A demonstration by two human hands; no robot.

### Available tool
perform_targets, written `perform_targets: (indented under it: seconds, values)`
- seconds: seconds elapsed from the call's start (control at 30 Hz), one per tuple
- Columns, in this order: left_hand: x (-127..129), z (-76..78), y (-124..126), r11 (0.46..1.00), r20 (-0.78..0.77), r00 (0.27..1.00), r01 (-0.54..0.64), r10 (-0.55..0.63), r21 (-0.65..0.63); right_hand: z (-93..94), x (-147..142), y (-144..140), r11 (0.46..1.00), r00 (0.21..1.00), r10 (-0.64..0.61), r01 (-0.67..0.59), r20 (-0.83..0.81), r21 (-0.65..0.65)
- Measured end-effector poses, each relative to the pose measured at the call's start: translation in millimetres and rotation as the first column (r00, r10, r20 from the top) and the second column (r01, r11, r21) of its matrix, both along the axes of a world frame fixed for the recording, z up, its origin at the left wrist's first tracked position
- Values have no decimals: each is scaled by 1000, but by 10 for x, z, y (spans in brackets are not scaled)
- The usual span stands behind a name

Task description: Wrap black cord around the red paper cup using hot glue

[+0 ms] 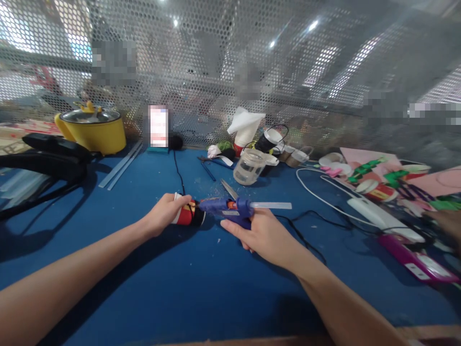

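Note:
My left hand [166, 212] grips a small red, white and black paper cup [188, 215] lying on its side on the blue table [173, 288]. My right hand [260, 233] holds a blue hot glue gun [230, 208] with a clear glue stick [272, 205] poking out of its back. The gun's nozzle points left and touches the cup's end. A black cord [302, 235] trails from the gun to the right.
A yellow pot [91, 127], clear glue sticks [120, 166], a clear jar [249, 167], scissors [228, 188], a white power strip [382, 218], pink paper and craft scraps [382, 180] lie around. A perforated metal screen [230, 72] closes the back. Another person's hand [446, 226] is at the far right.

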State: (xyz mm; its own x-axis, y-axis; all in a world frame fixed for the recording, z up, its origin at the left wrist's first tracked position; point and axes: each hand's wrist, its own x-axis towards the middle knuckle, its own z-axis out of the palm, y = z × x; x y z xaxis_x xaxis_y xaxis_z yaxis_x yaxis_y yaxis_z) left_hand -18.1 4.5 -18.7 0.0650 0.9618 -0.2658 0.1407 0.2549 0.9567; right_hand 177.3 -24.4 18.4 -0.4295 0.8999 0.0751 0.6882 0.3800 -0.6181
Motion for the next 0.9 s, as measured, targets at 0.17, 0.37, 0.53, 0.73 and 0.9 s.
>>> perform_targets:
  seconds: [0.17,0.37,0.53,0.73,0.9]
  values:
    - [4,-3,-7,1000,11,1000,-17,17,-16,2,3,-20,998,998,9,-12,55,56]
    - [5,0,-1,999,45,999,-16,17,-42,-8,24,-49,999,992,6,-12,126,50]
    - [1,-10,-2,1000,25,999,-25,26,-17,-1,15,-73,993,981,4,-27,196,111]
    - [4,-16,-2,1000,9,1000,-26,26,-3,10,4,-92,986,977,29,-63,210,156]
    - [6,-15,-4,999,26,999,-31,31,-5,21,1,-91,981,975,28,-69,219,181]
